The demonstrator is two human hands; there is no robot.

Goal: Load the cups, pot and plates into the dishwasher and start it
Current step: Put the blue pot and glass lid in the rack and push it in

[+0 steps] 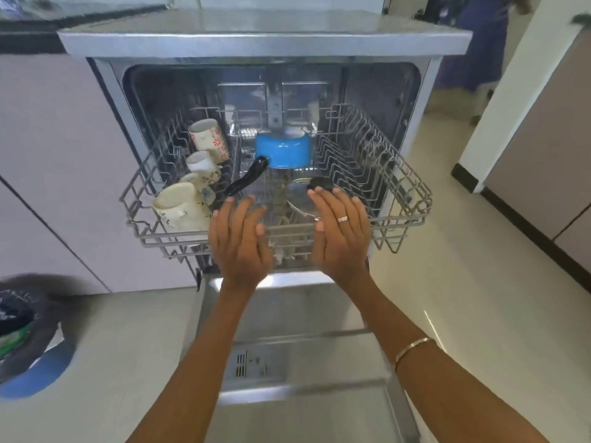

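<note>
Cups and pot racked; plates and the start seem left.

Left hand (238, 238) and right hand (340, 233) hover empty, fingers straight, over the front rail of the rack (406, 193). Glass lid (305, 199) lies just beyond the right fingertips, blue pot (283, 150) farther back, cups (195, 183) left of the left hand. No plates visible.

Pot (283, 151): bright blue, black glossy handle. Lid (308, 198): clear glass, black knob. Rack (401, 193): grey wire. Rear cup (208, 140): cream, red flower print. Front cup (180, 206): cream, faint dark markings, pattern unclear. Dishwasher (265, 41): silver-grey casing and door. Cabinets (48, 148): pale lilac-grey. Floor (431, 251): cream tile. Ring (342, 218) silver; bangle (412, 346) gold-toned.
</note>
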